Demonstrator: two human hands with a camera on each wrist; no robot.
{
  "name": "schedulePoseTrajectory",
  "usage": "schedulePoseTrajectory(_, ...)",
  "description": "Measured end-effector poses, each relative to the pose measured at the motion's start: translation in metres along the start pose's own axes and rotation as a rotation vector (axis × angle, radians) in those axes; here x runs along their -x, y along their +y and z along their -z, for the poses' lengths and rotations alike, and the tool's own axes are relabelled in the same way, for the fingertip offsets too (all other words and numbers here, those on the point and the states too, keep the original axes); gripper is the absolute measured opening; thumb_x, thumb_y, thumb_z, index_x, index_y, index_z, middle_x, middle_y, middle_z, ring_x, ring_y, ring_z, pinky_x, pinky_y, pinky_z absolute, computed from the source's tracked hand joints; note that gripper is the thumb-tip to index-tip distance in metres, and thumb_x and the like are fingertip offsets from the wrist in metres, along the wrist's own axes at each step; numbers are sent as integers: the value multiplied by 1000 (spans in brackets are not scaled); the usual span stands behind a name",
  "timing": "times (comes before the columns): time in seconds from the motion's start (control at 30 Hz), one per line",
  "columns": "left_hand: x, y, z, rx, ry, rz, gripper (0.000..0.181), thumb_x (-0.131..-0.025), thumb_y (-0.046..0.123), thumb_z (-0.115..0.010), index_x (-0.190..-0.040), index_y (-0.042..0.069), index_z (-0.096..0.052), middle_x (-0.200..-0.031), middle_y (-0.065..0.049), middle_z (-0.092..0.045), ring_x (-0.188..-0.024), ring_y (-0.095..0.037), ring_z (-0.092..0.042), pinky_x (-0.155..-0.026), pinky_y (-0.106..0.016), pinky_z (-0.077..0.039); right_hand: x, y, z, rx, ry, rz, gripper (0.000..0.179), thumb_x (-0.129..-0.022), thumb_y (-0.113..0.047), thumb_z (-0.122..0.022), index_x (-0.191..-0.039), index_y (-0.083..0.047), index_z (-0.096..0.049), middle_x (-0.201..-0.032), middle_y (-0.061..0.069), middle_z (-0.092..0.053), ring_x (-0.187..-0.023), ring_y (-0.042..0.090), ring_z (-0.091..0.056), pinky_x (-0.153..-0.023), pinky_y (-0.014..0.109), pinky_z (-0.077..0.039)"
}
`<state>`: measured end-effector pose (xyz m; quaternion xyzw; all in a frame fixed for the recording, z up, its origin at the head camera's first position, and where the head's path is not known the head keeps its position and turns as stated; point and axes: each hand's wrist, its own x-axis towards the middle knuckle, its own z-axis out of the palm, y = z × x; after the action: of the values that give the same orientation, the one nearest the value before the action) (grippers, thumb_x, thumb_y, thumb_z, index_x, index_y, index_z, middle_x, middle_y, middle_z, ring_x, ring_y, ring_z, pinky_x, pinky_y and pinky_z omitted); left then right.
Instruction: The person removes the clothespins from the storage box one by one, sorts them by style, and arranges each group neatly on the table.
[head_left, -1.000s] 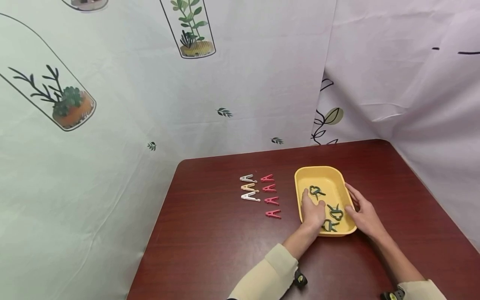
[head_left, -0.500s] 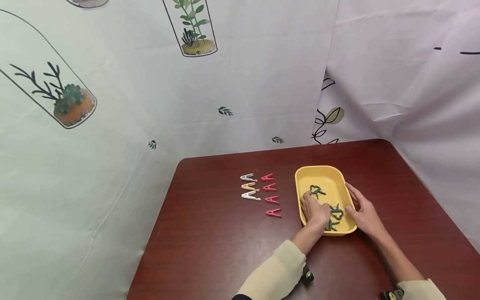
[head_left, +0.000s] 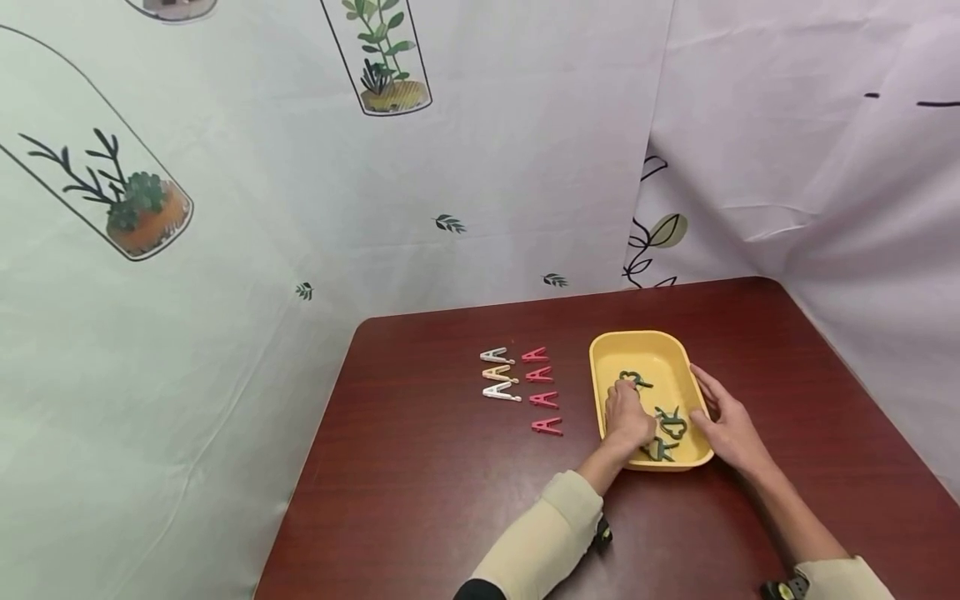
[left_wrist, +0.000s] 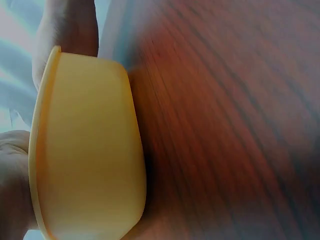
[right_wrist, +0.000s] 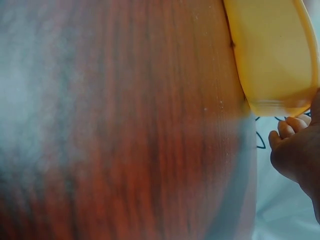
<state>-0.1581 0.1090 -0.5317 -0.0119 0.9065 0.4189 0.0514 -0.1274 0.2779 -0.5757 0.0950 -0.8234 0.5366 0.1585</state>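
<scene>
A yellow tray (head_left: 652, 354) holds green plastic clips with looped heads and two splayed legs. My left hand (head_left: 628, 421) reaches in over its left side, fingers bent down, and pinches the upper green clip (head_left: 632, 377), which stands tilted at the fingertips. Beneath this hand's wrist side lies a lower green clip (head_left: 660, 451), partly covered. Another green clip (head_left: 672, 425) rests near the right wall. On that side my right hand (head_left: 731, 429) grips the rim, thumb over the edge and fingers outside. The wrist views show mainly the tray's outer walls.
Left of the tray, red clothespins (head_left: 543, 400) lie in a column on the dark wooden table (head_left: 420, 467). Beside them are two white clothespins (head_left: 501, 392) and a yellowish clothespin (head_left: 498, 373). A patterned cloth (head_left: 525, 167) hangs behind the table.
My left hand has gone from spread above the tray's left side to bent-down fingers at the upper green clip, which has tipped. My right hand has stayed on the rim.
</scene>
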Motion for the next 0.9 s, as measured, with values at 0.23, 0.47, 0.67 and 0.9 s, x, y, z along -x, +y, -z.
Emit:
schedulePoseTrajectory(0.23, -6, -5, 3, -218, -71, -106, 43, -81, -2, -83, -115, 10, -59, -97, -3, -56, -86, -17, -55, -84, -27, -51, 1, 0, -1, -27, -3, 19, 75, -89, 22, -59, -160, 7, -37, -150, 42, -45, -123, -16, -48, -92, 3, -42)
schedulePoseTrajectory(0.47, -6, -6, -1, -365, -53, -223, 52, -82, -2, -83, -128, 10, -62, -111, -4, -66, -103, -17, -67, -91, -24, -55, 1, -2, 0, -22, -10, 6, 75, -90, 18, -60, -161, 4, -37, -151, 40, -45, -122, -15, -49, -91, 3, -43)
schedulePoseTrajectory(0.67, -4, -5, 2, -306, -10, -260, 54, -87, -7, -77, -136, 12, -64, -108, 4, -70, -99, -12, -68, -85, -23, -56, 1, -3, 0, 3, -2, 5, 75, -90, 18, -61, -160, 5, -38, -150, 40, -46, -122, -16, -48, -92, 2, -41)
schedulePoseTrajectory(0.9, -2, -5, 3, -193, 49, -268, 51, -93, -3, -73, -140, 11, -62, -113, 6, -70, -102, -9, -68, -85, -22, -55, 2, -3, 0, -14, 5, 10, 73, -90, 22, -60, -159, 9, -37, -149, 42, -46, -121, -16, -49, -89, 2, -43)
